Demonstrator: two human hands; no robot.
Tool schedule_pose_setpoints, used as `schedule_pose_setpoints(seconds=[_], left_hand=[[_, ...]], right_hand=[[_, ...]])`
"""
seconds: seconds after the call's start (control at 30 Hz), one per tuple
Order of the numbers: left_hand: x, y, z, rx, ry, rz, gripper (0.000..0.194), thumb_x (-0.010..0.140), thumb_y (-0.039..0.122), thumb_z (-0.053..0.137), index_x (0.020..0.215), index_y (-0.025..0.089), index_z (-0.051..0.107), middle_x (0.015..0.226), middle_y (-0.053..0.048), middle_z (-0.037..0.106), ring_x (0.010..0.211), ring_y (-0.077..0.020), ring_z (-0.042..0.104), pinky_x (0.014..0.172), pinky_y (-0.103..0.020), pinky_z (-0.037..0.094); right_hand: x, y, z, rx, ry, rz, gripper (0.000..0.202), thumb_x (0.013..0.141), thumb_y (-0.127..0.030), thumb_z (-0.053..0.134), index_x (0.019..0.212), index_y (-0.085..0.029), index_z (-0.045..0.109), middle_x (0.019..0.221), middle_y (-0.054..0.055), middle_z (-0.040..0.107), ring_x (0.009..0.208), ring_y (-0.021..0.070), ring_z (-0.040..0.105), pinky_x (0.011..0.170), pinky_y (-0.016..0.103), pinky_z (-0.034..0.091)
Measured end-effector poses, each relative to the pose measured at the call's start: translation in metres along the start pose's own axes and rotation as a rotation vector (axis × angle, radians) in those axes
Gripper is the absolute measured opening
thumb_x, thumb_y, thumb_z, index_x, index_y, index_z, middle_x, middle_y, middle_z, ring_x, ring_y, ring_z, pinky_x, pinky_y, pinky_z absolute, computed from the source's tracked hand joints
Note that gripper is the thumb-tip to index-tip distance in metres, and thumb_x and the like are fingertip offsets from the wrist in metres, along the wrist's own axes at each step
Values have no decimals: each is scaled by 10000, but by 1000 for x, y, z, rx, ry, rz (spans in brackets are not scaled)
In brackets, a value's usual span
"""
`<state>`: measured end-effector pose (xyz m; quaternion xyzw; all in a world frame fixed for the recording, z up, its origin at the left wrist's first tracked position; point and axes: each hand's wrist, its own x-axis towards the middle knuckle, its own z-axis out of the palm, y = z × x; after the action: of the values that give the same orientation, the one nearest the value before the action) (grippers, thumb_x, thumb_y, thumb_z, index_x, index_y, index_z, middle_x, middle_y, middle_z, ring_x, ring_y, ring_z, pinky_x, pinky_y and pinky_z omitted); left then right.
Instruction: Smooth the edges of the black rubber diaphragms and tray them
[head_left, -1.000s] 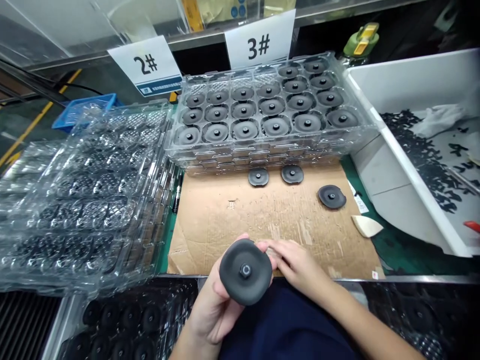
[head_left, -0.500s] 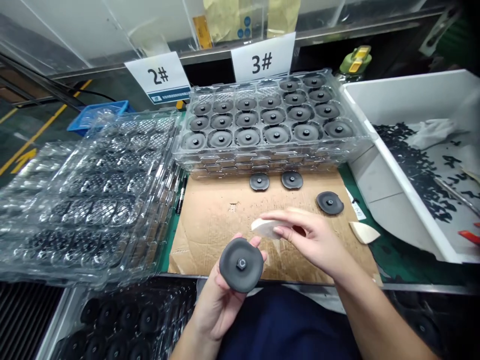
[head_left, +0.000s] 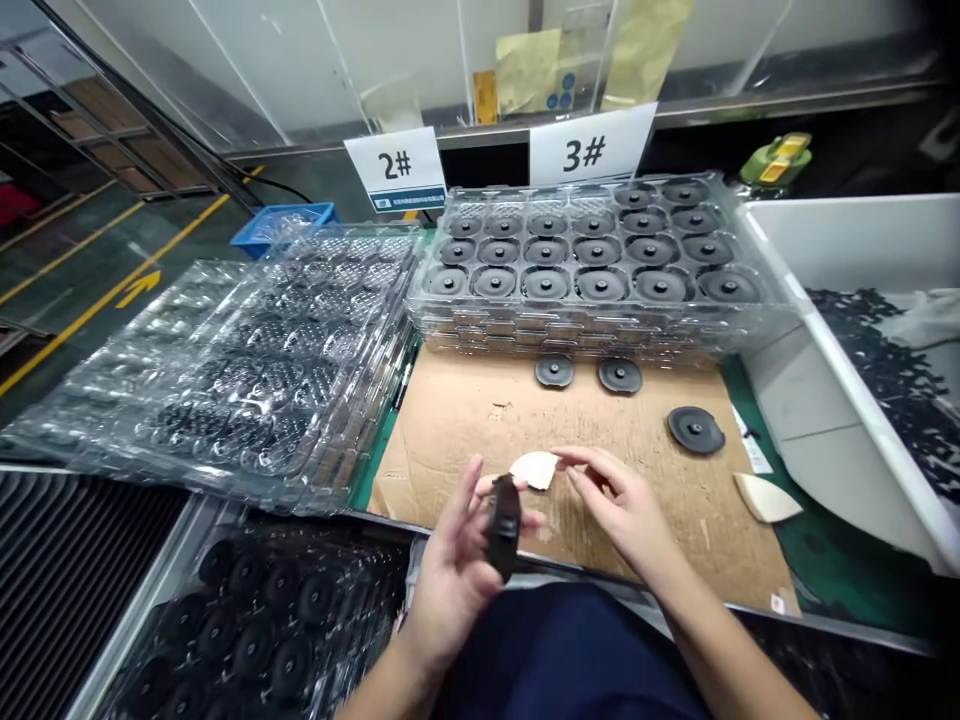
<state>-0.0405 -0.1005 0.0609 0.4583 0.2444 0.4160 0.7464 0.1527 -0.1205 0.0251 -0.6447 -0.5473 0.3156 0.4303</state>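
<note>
My left hand (head_left: 457, 560) grips a black round disc (head_left: 504, 528), now turned nearly edge-on between thumb and fingers. In my right hand (head_left: 619, 505), thumb and fingertips are pinched at the right edge of a white wedge-shaped pad (head_left: 534, 469), low over the cardboard sheet (head_left: 450, 440); whether the pad touches the sheet I cannot tell. Two more black discs, one on the left (head_left: 554, 371) and one on the right (head_left: 620, 376), lie behind my hands. A third disc (head_left: 696, 430) rests farther right, near a second white wedge-shaped pad (head_left: 766, 498).
Stacked clear trays (head_left: 600, 325) filled with black discs stand at the back, below signs 2# (head_left: 395, 165) and 3# (head_left: 585, 155). More clear trays (head_left: 247, 340) are on the left. A white bin (head_left: 817, 390) with black scraps is at the right. Trays of discs (head_left: 255, 620) sit lower left.
The disc in my left hand has turned from face-up to edge-on. My right hand has lowered the white pad toward the cardboard. The camera view has shifted left.
</note>
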Motion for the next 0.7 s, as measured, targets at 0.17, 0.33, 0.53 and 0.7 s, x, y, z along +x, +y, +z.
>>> schedule_pose_setpoints(seconds=[0.17,0.33,0.53,0.7], left_hand=[[0,-1,-4,790,-120,445,1087,664,52,680,1380,348,-82,1237,-109,488,1141,-243,481,961,-479,383],[-6,15,5,864,-77,303,1073,699,54,659,1349,441,-102,1243,-71,500,1159,-222,475,984,-457,363],[-12,19,4,493,92,-135,431,666,289,716,1088,260,632,971,-52,684,892,-211,607,838,-302,448],[-13,10,-1,303,324,-245,246,746,399,618,683,179,707,585,-14,647,565,-113,560,568,-201,438]], right_hand=[[-31,-3,4,-1,-16,-2,270,861,-181,466,1111,-216,563,876,29,610,599,115,511,552,225,443],[-48,-14,-3,-98,-37,-235,487,883,-173,462,1344,-266,337,1066,60,559,728,130,537,641,247,465],[-33,-41,-14,-11,-157,-401,236,906,-338,468,931,-199,658,678,19,558,637,143,496,578,258,383],[-21,-49,9,145,-216,-364,514,920,-492,364,593,-157,577,529,-6,471,518,105,455,501,228,323]])
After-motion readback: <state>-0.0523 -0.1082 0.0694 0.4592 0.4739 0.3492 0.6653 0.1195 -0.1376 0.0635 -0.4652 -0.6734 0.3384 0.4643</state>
